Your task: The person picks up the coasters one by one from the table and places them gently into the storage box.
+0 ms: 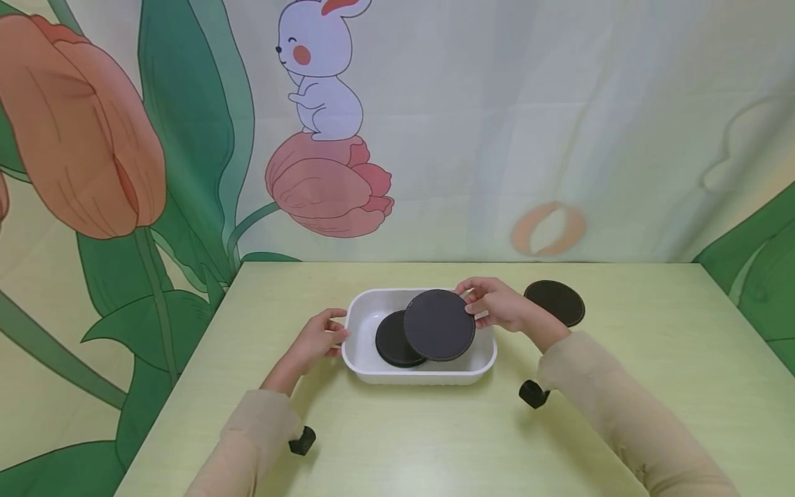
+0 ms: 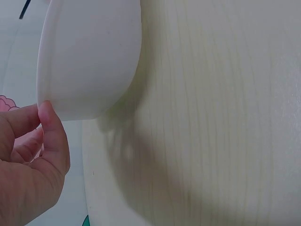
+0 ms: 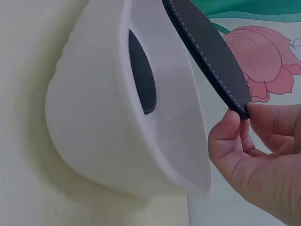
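A white plastic basin (image 1: 366, 348) stands on the table. Inside it lies a round black coaster (image 1: 394, 342), partly covered in the head view by a second one above it. My right hand (image 1: 497, 304) pinches that upper coaster (image 1: 439, 326) by its edge between thumb and fingers. In the right wrist view the held coaster (image 3: 214, 54) is tilted, with stitching round its rim, above the basin's opening. At the basin's left end, my left hand (image 1: 319, 338) holds the rim with thumb and fingertips, seen closely in the left wrist view.
Another round black coaster (image 1: 555, 303) lies on the light wooden table (image 1: 652, 359), right of the basin and beyond the right forearm. Small black devices hang below both wrists. A printed curtain (image 1: 497, 138) with a rabbit and tulips hangs behind the table's back edge.
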Action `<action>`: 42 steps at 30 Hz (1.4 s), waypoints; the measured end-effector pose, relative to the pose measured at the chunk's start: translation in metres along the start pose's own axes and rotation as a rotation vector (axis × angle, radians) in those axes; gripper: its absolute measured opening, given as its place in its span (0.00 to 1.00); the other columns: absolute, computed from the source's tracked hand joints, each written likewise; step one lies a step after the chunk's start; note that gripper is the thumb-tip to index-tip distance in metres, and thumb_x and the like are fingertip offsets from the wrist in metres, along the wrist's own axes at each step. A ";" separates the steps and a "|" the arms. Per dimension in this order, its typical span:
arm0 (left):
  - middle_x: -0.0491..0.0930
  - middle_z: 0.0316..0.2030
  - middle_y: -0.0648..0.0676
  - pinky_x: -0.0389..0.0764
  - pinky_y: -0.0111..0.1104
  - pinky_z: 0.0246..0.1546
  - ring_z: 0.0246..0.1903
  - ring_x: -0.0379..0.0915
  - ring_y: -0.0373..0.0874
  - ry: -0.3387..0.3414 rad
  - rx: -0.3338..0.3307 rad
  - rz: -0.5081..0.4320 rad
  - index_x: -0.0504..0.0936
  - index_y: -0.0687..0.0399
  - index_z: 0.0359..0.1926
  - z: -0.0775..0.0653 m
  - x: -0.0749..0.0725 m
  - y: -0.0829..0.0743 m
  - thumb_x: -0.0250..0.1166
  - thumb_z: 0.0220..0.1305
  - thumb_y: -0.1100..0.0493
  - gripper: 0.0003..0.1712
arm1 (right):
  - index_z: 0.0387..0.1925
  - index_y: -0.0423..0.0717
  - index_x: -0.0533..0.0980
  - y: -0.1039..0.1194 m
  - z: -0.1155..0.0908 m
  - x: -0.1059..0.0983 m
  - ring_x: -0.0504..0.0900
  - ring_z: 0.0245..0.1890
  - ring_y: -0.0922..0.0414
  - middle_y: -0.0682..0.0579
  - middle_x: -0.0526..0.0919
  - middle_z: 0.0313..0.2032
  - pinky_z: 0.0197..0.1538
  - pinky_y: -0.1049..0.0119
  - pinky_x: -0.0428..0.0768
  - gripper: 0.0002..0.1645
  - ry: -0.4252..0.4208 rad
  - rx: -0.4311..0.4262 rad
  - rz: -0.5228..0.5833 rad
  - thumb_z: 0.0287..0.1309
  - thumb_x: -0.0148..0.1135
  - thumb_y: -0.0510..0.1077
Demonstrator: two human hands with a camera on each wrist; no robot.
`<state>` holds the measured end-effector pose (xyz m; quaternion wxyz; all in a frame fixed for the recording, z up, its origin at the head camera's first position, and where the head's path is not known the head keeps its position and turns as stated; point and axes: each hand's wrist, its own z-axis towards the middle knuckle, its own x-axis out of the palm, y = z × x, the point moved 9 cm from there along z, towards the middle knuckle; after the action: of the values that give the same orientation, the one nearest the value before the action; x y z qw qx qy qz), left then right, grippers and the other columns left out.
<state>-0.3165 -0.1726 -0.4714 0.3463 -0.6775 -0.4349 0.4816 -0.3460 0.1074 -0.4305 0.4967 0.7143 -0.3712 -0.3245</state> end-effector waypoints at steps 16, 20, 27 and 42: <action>0.67 0.33 0.54 0.76 0.29 0.25 0.27 0.67 0.42 -0.003 -0.021 -0.023 0.65 0.57 0.57 0.000 0.002 0.000 0.56 0.58 0.68 0.24 | 0.51 0.37 0.63 -0.018 0.025 0.027 0.69 0.23 0.60 0.53 0.67 0.27 0.25 0.69 0.73 0.22 -0.068 0.036 0.090 0.51 0.48 0.26; 0.67 0.33 0.55 0.76 0.29 0.26 0.27 0.67 0.43 -0.005 -0.030 -0.023 0.65 0.56 0.57 -0.001 0.002 0.000 0.56 0.58 0.67 0.24 | 0.49 0.38 0.64 -0.025 0.031 0.031 0.69 0.22 0.61 0.54 0.66 0.26 0.25 0.69 0.73 0.22 -0.101 0.065 0.107 0.51 0.48 0.26; 0.67 0.34 0.55 0.76 0.29 0.25 0.27 0.67 0.42 -0.002 -0.025 -0.024 0.64 0.56 0.57 -0.001 0.001 0.000 0.56 0.58 0.67 0.25 | 0.48 0.36 0.65 -0.034 0.039 0.038 0.68 0.19 0.62 0.54 0.66 0.23 0.23 0.69 0.72 0.21 -0.162 0.092 0.115 0.49 0.47 0.26; 0.67 0.34 0.55 0.77 0.32 0.27 0.25 0.67 0.42 -0.009 -0.016 -0.028 0.64 0.57 0.56 0.001 0.001 0.002 0.56 0.58 0.68 0.24 | 0.50 0.34 0.63 -0.054 0.051 0.043 0.66 0.15 0.62 0.54 0.64 0.22 0.21 0.72 0.70 0.22 -0.188 0.124 0.128 0.50 0.46 0.26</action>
<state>-0.3168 -0.1727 -0.4739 0.3457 -0.6720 -0.4496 0.4762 -0.3550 0.0589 -0.5015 0.4344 0.6847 -0.4805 -0.3341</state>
